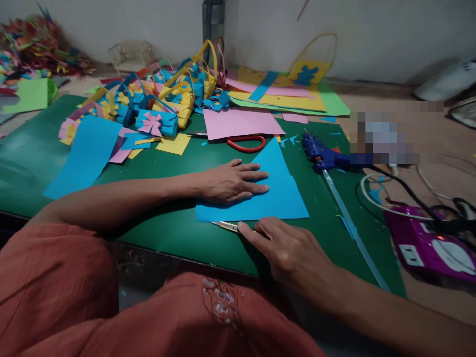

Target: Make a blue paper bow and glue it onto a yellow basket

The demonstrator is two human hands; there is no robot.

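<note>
A blue foam sheet (282,198) lies on the green board (156,228) in front of me. My left hand (234,182) is spread flat on the sheet, fingers pointing right. My right hand (282,243) is closed around a craft knife (228,226), with the forefinger stretched along it. The blade points left, at the sheet's near edge close to its left corner. Most of the knife's handle is hidden in my palm.
Red-handled scissors (246,144) lie partly under a pink sheet (241,123). A blue glue gun (323,153) with a long glue stick lies at right, near a purple power strip (427,248). Small foam baskets (156,121) crowd the back; another blue sheet (85,153) lies left.
</note>
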